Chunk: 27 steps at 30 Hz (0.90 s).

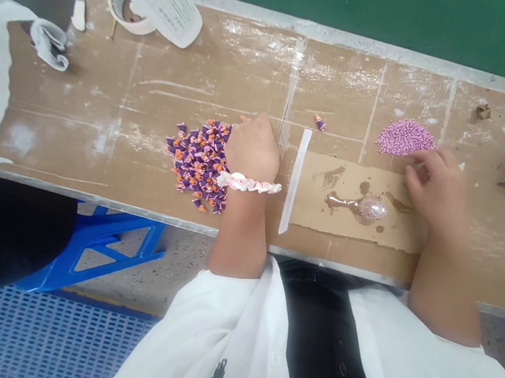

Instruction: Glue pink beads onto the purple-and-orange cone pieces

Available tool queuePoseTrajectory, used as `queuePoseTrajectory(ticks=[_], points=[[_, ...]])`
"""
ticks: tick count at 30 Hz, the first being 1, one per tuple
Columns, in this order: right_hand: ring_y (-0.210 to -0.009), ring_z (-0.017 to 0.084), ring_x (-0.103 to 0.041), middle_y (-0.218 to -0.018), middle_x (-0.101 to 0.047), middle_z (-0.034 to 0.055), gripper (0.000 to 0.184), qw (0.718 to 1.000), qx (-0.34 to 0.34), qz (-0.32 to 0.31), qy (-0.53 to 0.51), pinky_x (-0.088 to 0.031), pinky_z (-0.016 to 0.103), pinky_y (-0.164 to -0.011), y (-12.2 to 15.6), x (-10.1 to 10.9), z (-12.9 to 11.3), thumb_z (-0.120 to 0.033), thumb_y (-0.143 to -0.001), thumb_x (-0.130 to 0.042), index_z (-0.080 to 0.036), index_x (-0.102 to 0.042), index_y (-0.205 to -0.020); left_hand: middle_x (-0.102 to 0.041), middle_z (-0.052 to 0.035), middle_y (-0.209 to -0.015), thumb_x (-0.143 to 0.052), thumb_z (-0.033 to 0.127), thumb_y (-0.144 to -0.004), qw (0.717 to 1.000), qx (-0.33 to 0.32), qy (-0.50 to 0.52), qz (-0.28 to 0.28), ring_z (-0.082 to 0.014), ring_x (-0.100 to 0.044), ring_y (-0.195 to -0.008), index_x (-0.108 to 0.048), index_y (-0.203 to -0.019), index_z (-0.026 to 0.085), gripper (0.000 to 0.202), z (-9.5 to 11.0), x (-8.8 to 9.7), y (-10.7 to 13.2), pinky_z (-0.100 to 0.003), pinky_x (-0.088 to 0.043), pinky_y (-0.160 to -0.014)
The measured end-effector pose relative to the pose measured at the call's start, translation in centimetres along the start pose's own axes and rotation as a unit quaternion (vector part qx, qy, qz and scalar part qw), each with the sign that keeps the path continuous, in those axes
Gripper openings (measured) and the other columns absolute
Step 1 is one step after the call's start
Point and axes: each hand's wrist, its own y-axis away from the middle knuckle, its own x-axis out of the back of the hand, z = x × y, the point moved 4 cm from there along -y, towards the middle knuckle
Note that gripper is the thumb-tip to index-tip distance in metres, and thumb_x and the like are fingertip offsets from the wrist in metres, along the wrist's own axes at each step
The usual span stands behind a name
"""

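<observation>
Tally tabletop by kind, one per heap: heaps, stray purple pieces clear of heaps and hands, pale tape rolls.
Heaps: 2 (purple-orange pieces, pink grains)
Stray purple piece: 1
Pale tape roll: 1
Total: 4

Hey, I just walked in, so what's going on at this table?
A person is working with both hands over small piles. The left hand is at the edge of a pile of purple and orange pieces, and the right hand is beside a pile of pink beads. Whether either hand grips anything is hard to tell. Between them, a wet, clear smear lies on a cardboard sheet, and one loose piece lies beyond it.
</observation>
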Motion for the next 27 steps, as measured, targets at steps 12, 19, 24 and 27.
queuePoseTrajectory(ticks=[12, 19, 24, 27], points=[[-0.061, 0.018, -0.054, -0.086, -0.062, 0.0046, 0.016, 0.995, -0.001, 0.066, -0.071, -0.047, 0.037, -0.059, 0.0, 1.1, -0.6, -0.015, -0.083, -0.055, -0.027, -0.064, -0.087, -0.072, -0.0116, -0.101, -0.059, 0.032, -0.087, 0.992, -0.033, -0.014, -0.119, -0.0284, -0.068, -0.098, -0.058, -0.112, 0.016, 0.029, -0.9, 1.4, 3.0, -0.041, -0.054, -0.088], [-0.063, 0.019, -0.056, -0.091, -0.063, 0.0059, 0.009, 0.991, -0.015, 0.088, -0.098, -0.048, 0.039, -0.059, 0.3, 2.4, -2.0, -0.022, -0.088, -0.060, -0.029, -0.066, -0.089, -0.073, -0.0117, -0.088, -0.063, 0.021, -0.083, 0.984, -0.078, -0.034, -0.155, -0.0278, -0.070, -0.095, -0.061, -0.102, 0.014, 0.020, -0.4, -0.2, 2.7, -0.040, -0.055, -0.087], [-0.062, 0.017, -0.057, -0.091, -0.064, 0.0049, 0.010, 0.990, -0.023, 0.093, -0.099, -0.051, 0.037, -0.059, 0.3, 1.9, -1.7, -0.021, -0.086, -0.060, -0.028, -0.067, -0.088, -0.073, -0.0174, -0.100, -0.055, 0.009, -0.081, 0.981, -0.128, -0.065, -0.133, -0.0317, -0.071, -0.096, -0.062, -0.103, 0.014, 0.024, 0.6, -0.8, 3.3, -0.041, -0.056, -0.082], [-0.062, 0.016, -0.057, -0.090, -0.064, 0.0031, 0.010, 0.992, -0.015, 0.092, -0.088, -0.052, 0.035, -0.060, 0.1, 1.2, -1.5, -0.020, -0.083, -0.059, -0.026, -0.066, -0.086, -0.072, -0.0168, -0.101, -0.049, 0.008, -0.082, 0.978, -0.140, -0.081, -0.129, -0.0319, -0.070, -0.096, -0.061, -0.106, 0.015, 0.027, 1.4, -0.8, 3.5, -0.041, -0.055, -0.081]])
